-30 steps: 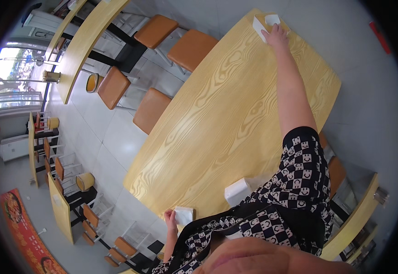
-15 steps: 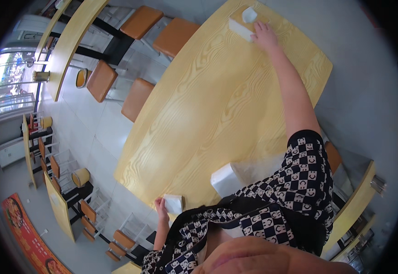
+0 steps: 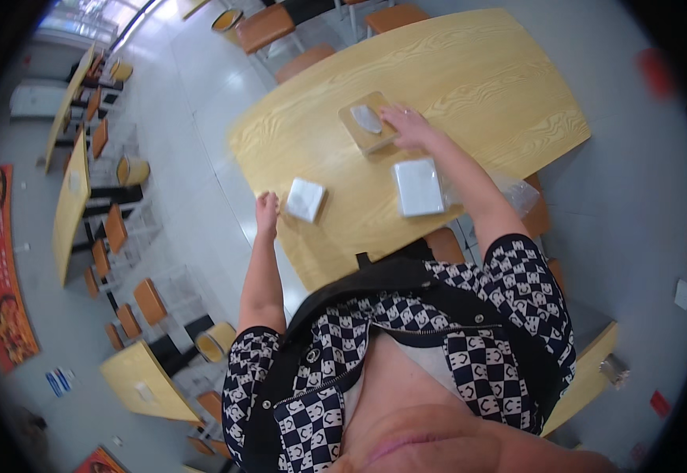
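Note:
My right hand (image 3: 406,126) rests on a wooden tissue box (image 3: 368,122) in the middle of a long yellow wood-grain table (image 3: 469,63); a white tissue pokes out of the box's top. My left hand (image 3: 267,213) lies at the table's near left edge, fingers closed, touching the table beside a small white tissue pack (image 3: 306,199). A larger white tissue pack (image 3: 418,187) lies under my right forearm, with a clear plastic bag (image 3: 513,193) beside it at the table edge.
Orange chairs (image 3: 260,25) stand at the table's far side. More yellow tables (image 3: 71,201) with orange seats line the left of the grey tiled floor. Another yellow table (image 3: 142,378) stands at the lower left, and a table corner (image 3: 592,370) at the lower right.
My right arm has drawn back from the table's far end, bringing the wooden tissue box to the middle. The left hand has let go of the small white pack, which now lies on the table.

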The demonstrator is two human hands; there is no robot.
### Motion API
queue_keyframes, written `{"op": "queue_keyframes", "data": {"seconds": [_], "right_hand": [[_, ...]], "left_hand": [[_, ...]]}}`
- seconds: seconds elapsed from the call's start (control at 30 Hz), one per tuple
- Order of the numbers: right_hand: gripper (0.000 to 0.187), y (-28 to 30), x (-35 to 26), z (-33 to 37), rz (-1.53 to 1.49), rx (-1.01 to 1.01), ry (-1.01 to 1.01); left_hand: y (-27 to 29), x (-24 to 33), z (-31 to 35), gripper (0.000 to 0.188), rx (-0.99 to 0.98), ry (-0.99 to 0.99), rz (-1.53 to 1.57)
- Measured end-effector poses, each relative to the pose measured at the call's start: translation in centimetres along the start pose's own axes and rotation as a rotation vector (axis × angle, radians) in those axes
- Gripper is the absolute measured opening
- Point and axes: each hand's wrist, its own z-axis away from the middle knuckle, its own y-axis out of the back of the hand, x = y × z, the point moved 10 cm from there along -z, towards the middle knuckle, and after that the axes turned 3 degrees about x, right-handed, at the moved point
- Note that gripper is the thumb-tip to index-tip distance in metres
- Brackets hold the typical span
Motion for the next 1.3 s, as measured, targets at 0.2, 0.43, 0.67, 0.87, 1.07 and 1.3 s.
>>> {"op": "queue_keyframes", "data": {"seconds": [0.2,0.43,0.67,0.87,1.07,1.3], "right_hand": [[0.033,1.6,1.7,-2.8,0.169,0.266,-0.199],[0.018,6.1,4.3,-2.5,0.192,0.371,-0.514],[0.027,1.2,0.8,-3.6,0.19,-0.088,-0.386],[0.029,4.8,-1.6,-3.9,0.088,-0.181,-0.345],[0.026,2.9,-0.9,2.2,-0.36,0.343,-0.319],[0.051,2.6,1.1,1.3,-0.19,-0.041,-0.235]], "left_hand": [[0.9,-1.7,9.6,0.047,0.135,0.002,0.06],[7.5,-13.9,20.5,0.041,0.311,0.264,0.231],[9.7,-19.1,27.2,0.038,0.418,0.472,0.238],[5.2,-12.3,23.9,0.041,0.301,0.438,0.228],[2.7,-12.3,25.5,0.043,0.258,0.35,0.279],[3.8,-13.8,28.3,0.034,0.315,0.301,0.323]]}}
